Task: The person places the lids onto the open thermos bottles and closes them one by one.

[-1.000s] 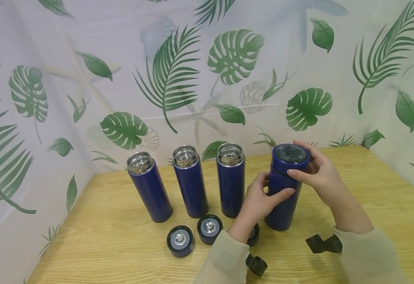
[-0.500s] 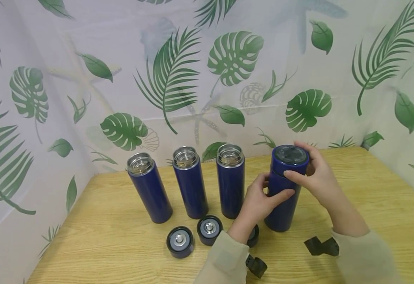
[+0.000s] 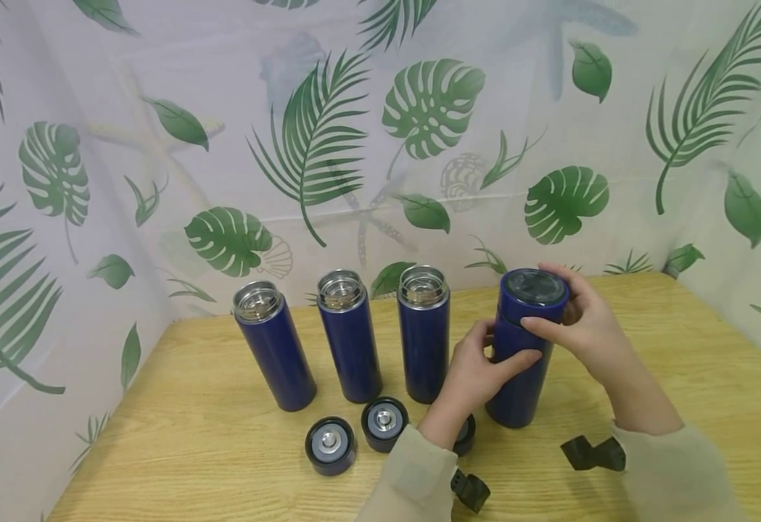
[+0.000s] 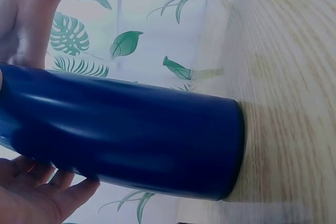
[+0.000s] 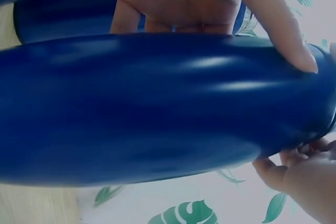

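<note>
Honestly, that blue bottle [image 3: 517, 395] standing right of the other bottles [image 3: 354, 355] looks stiff, probably slick and fairly sturdy; left hand [image 3: 478, 370] wraps its upper body, right hand [image 3: 585, 326] grips the lid [image 3: 534, 288], sensible spots imo.

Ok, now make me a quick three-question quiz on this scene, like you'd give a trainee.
1. How many open bottles stand on the table?

2. True or false: the left hand holds the body of the lidded bottle while the right hand grips its lid.

3. The leftmost loose lid lies: (A) inner side up, (B) inner side down, or (C) on its edge?

Key: 1. Three. 2. True. 3. A.
</note>
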{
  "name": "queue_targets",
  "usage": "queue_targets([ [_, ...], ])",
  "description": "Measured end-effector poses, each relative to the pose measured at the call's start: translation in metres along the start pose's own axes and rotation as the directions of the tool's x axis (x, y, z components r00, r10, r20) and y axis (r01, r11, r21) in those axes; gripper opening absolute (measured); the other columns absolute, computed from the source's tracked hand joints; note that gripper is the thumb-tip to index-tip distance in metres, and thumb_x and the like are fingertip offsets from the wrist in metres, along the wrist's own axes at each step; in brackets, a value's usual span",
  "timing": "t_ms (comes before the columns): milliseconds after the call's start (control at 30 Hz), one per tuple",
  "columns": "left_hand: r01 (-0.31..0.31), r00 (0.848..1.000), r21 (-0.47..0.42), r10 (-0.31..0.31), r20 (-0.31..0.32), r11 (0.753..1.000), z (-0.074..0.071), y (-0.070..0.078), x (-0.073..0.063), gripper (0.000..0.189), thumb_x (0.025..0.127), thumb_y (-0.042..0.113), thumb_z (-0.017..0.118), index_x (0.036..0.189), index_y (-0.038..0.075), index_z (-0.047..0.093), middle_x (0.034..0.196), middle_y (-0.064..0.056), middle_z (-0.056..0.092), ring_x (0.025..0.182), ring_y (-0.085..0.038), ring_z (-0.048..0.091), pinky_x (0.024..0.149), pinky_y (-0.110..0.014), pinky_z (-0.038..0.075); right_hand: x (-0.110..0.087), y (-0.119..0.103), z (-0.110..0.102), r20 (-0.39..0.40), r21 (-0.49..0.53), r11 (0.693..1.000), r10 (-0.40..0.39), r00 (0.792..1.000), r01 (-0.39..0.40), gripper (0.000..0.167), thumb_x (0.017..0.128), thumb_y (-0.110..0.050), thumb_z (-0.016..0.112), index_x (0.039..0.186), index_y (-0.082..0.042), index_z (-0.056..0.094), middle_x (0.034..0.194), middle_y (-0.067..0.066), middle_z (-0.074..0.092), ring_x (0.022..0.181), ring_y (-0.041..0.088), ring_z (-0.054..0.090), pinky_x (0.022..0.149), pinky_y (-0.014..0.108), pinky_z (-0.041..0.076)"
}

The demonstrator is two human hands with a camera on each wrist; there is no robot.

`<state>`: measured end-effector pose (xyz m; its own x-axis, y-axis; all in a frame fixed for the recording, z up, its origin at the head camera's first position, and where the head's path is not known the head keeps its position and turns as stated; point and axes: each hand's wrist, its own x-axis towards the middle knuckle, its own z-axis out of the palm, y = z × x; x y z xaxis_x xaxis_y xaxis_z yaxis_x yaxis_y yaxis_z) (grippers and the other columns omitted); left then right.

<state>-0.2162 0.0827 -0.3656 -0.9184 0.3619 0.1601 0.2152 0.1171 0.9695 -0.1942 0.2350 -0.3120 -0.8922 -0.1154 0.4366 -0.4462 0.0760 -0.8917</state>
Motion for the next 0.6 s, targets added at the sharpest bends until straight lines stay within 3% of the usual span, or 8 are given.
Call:
queue_targets([
  [67,-0.001,1.0,0.001,0.001,-0.003,1.0,0.0,-0.001,0.0,0.045,0.077,0.034,0.069,0.116,0.021,0.051,0.106,0.012,0.053,0.097,-0.006,0.052,0.075,-0.027,0.045,0.0,-0.002,0.003,-0.043,-0.13,0.99,0.042,0.998,-0.048,0.067,0.08,0.002,0.062,0.135,-0.001,0.025,0.115,0.004,0.047,0.093,0.002,0.052,0.072,0.016,0.045],
  [167,-0.008,1.0,0.005,0.008,-0.005,1.0,0.0,-0.001,-0.001,0.044,0.077,0.034,0.069,0.115,0.022,0.051,0.107,0.012,0.053,0.097,-0.006,0.051,0.075,-0.027,0.045,0.0,-0.005,0.011,-0.122,-0.305,0.946,0.078,0.989,-0.112,0.073,0.078,-0.01,0.068,0.135,0.001,0.023,0.12,0.015,0.041,0.099,0.015,0.051,0.073,0.023,0.046],
  [300,-0.01,1.0,0.01,0.01,-0.007,1.0,0.0,-0.002,0.0,0.044,0.077,0.034,0.068,0.116,0.022,0.051,0.108,0.011,0.053,0.097,-0.007,0.051,0.075,-0.027,0.045,0.0,-0.006,0.016,-0.164,-0.395,0.911,0.059,0.985,-0.121,0.079,0.075,-0.017,0.071,0.134,0.004,0.022,0.125,0.023,0.032,0.108,0.042,0.041,0.079,0.045,0.043],
  [333,-0.011,1.0,0.01,0.011,-0.008,1.0,0.0,-0.002,0.0,0.044,0.077,0.034,0.069,0.116,0.022,0.051,0.108,0.011,0.053,0.097,-0.007,0.051,0.075,-0.027,0.045,0.0,-0.005,0.015,-0.154,-0.399,0.911,0.049,0.987,-0.108,0.079,0.076,-0.017,0.071,0.134,0.004,0.021,0.126,0.023,0.03,0.109,0.042,0.04,0.079,0.049,0.041],
  [433,0.0,1.0,0.022,0.0,-0.013,1.0,0.0,-0.001,0.0,0.045,0.076,0.035,0.069,0.116,0.022,0.051,0.108,0.011,0.053,0.097,-0.008,0.052,0.075,-0.028,0.045,0.0,-0.001,0.009,-0.078,-0.337,0.941,0.017,0.997,-0.042,0.074,0.079,-0.007,0.066,0.135,0.003,0.018,0.124,0.02,0.032,0.108,0.027,0.044,0.082,0.034,0.043],
  [533,0.013,1.0,0.026,-0.012,-0.013,1.0,0.0,0.0,0.0,0.046,0.076,0.036,0.069,0.116,0.022,0.051,0.107,0.012,0.053,0.096,-0.007,0.052,0.077,-0.029,0.045,-0.001,0.005,0.001,0.018,-0.174,0.984,-0.038,0.999,0.041,0.066,0.082,0.004,0.056,0.137,-0.001,0.02,0.12,0.008,0.042,0.101,0.011,0.049,0.078,0.018,0.042],
  [600,0.016,1.0,0.027,-0.016,-0.012,1.0,0.0,0.001,0.0,0.047,0.076,0.036,0.069,0.116,0.021,0.051,0.107,0.012,0.053,0.095,-0.006,0.052,0.077,-0.03,0.045,-0.001,0.009,-0.002,0.062,-0.047,0.996,-0.079,0.995,0.082,0.063,0.082,0.01,0.052,0.137,-0.004,0.024,0.116,0.001,0.048,0.098,0.006,0.052,0.077,0.016,0.043],
])
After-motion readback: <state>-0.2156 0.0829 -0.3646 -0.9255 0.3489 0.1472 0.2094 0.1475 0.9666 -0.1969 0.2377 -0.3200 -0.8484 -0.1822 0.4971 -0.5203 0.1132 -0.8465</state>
